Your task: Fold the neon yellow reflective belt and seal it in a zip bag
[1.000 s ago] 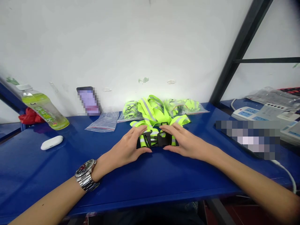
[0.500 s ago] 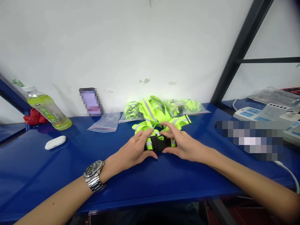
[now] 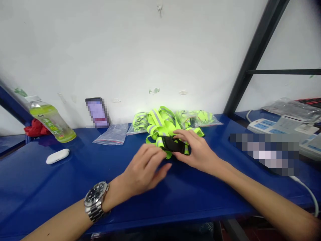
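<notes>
Two hands: right hand (image 3: pixel 198 150) fingers pinch the buckle (image 3: pixel 173 145); left hand (image 3: pixel 145 169) hovers loose, fingers half-curled; I'd steady the strap (image 3: pixel 160 125) first

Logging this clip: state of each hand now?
Left hand: open, holding nothing.
Right hand: closed on the black plastic buckle of the neon-yellow strap.

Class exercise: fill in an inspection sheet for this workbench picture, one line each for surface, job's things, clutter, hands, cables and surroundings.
Surface: blue table, glossy.
Job's things: neon-yellow reflective straps in a heap; black buckle at its front.
Clutter: drink bottle, white case, empty zip bag, phone, bagged straps.
Hands: right hand grips the buckle; left hand hovers beside it, wristwatch on.
Cables: white cable, power strip at right.
Surroundings: white wall, black shelf frame.
</notes>
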